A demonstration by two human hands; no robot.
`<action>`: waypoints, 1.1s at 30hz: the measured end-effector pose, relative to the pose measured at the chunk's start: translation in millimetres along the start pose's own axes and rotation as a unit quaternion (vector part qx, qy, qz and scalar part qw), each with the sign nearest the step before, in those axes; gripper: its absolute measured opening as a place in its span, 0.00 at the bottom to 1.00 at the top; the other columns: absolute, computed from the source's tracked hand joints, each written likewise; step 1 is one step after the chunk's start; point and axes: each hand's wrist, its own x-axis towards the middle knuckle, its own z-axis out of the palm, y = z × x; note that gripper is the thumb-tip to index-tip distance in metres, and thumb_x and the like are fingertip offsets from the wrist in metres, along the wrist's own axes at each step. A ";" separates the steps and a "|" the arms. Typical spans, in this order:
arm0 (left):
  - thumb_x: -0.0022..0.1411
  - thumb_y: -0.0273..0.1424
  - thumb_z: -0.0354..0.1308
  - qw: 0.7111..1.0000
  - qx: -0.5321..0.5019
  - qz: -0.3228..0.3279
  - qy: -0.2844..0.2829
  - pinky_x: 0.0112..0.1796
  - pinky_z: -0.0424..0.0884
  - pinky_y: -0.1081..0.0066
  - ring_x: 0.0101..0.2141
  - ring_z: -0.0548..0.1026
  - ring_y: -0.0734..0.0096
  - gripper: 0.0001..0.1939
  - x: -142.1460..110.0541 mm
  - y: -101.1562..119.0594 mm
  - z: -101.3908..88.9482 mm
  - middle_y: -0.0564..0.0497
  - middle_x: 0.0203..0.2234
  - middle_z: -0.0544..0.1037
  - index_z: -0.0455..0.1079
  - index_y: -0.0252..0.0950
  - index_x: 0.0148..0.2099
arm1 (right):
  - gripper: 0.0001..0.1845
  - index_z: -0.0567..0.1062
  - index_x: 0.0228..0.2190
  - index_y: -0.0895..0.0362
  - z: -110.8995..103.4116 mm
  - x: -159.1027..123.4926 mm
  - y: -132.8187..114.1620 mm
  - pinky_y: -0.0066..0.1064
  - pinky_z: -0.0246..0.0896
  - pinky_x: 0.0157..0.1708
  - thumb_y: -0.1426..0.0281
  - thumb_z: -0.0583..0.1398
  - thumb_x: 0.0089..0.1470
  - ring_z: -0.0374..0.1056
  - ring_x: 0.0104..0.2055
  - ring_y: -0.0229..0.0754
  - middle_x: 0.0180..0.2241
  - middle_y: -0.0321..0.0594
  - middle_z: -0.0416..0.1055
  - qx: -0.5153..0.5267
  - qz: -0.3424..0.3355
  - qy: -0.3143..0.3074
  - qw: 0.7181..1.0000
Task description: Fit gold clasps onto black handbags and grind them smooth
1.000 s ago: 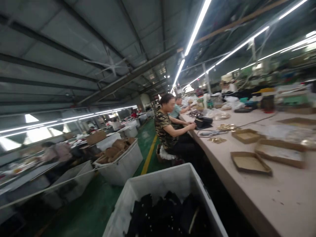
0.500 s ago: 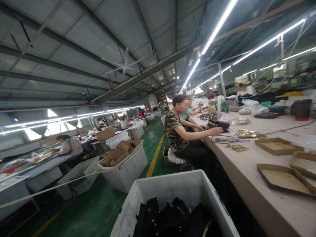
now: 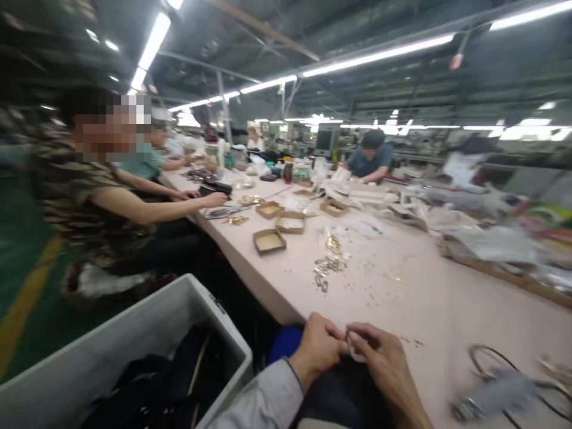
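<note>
My left hand (image 3: 322,347) and my right hand (image 3: 385,353) meet at the near edge of the table, fingers pinched together. Between the fingertips shows a small pale, loop-like piece (image 3: 356,354), too blurred to name. Dark material (image 3: 346,396) lies on my lap beneath both hands. On the tabletop beyond them is a loose pile of gold-coloured metal buckles (image 3: 330,262). Several tiny dark bits (image 3: 411,342) lie close to my right hand.
At my left stands a white bin (image 3: 239,351) holding black pieces. A grey corded tool (image 3: 496,393) rests at right. Shallow cardboard trays (image 3: 269,241) are further up the table (image 3: 286,286). Co-workers sit at left, one in a camouflage shirt (image 3: 102,202), and another across (image 3: 373,156).
The view has swung right and down from the aisle to the table. Both my hands, out of sight before, now show at the bottom.
</note>
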 end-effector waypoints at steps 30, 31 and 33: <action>0.42 0.41 0.70 0.991 0.011 0.048 -0.124 0.21 0.51 0.76 0.17 0.61 0.79 0.17 50.6 -8.5 17.8 0.53 0.13 0.70 0.77 0.29 0.25 | 0.15 0.85 0.40 0.58 -49.2 -29.9 -7.8 0.37 0.72 0.43 0.64 0.64 0.53 0.77 0.40 0.49 0.38 0.46 0.82 -0.019 0.043 0.122 0.991; 0.44 0.40 0.70 0.990 0.019 0.055 -0.126 0.23 0.55 0.76 0.20 0.65 0.77 0.17 55.7 -8.7 17.5 0.51 0.17 0.74 0.78 0.28 0.28 | 0.17 0.84 0.42 0.58 -62.0 -35.5 -7.0 0.36 0.72 0.42 0.62 0.64 0.55 0.77 0.39 0.48 0.38 0.46 0.82 -0.040 0.041 0.152 0.987; 0.44 0.40 0.70 0.988 0.039 0.054 -0.139 0.24 0.57 0.76 0.21 0.66 0.76 0.18 65.3 -8.1 17.1 0.49 0.19 0.76 0.79 0.27 0.29 | 0.20 0.82 0.44 0.59 -91.6 -47.4 -1.0 0.35 0.71 0.39 0.59 0.63 0.56 0.76 0.36 0.48 0.37 0.46 0.81 -0.095 0.061 0.247 0.962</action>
